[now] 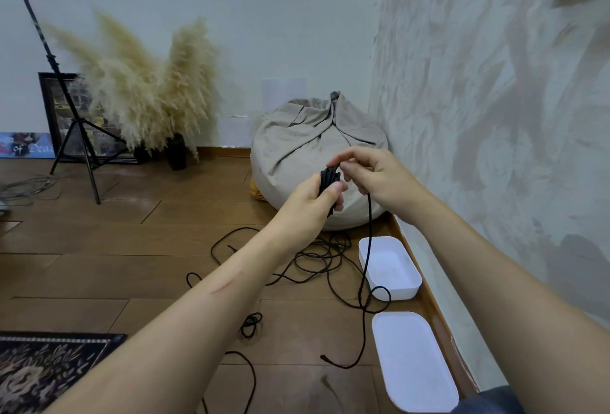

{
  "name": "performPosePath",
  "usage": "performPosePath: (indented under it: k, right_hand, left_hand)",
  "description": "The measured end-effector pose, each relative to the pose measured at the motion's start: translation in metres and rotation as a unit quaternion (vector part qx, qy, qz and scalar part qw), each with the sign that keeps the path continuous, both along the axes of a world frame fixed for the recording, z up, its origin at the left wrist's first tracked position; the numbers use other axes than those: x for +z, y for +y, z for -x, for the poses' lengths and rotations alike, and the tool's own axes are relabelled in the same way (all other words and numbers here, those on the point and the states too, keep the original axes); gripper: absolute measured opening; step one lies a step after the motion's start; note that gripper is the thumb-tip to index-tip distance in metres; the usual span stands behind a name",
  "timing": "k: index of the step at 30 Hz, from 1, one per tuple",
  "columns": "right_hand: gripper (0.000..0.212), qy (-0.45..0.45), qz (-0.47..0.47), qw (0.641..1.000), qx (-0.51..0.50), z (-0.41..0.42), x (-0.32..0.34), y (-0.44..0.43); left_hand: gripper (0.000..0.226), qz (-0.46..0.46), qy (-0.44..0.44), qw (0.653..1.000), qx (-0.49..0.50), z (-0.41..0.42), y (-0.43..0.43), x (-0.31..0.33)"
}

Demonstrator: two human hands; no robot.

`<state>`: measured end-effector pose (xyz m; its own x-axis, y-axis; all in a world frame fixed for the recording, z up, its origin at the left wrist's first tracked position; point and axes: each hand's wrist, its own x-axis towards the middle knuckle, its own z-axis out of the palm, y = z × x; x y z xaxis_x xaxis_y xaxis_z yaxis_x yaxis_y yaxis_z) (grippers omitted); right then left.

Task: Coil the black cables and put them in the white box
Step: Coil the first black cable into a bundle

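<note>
My left hand (317, 194) grips a small bundle of coiled black cable (329, 176), held up in front of me. My right hand (376, 176) pinches the same cable at the top of the bundle. From my right hand the cable's loose tail (368, 248) hangs straight down, passes in front of the white box (409, 268) and ends on the floor. The open white box stands on the floor by the right wall with nothing in it. More black cables (317, 258) lie tangled on the wooden floor left of the box.
A white lid (412, 361) lies on the floor nearer to me than the box. A grey beanbag (297, 146) sits in the corner behind my hands. A tripod stand (79, 136), pampas grass (145, 83) and a patterned rug (43, 370) are to the left.
</note>
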<state>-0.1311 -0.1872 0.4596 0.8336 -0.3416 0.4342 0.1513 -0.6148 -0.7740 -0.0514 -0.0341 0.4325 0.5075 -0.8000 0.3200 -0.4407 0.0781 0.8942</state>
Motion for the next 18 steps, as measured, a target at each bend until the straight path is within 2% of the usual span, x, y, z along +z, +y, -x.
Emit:
performPosePath:
  k: [12, 18]
  right_hand:
    - [0.024, -0.016, -0.016, 1.000, 0.000, -0.002, -0.002, 0.011]
    - [0.020, -0.020, -0.031, 0.999, 0.008, -0.001, 0.000, 0.012]
  left_hand:
    - [0.021, 0.050, 0.031, 0.998, 0.011, 0.006, 0.000, 0.003]
    - [0.031, 0.065, 0.042, 0.997, 0.019, 0.005, -0.001, 0.002]
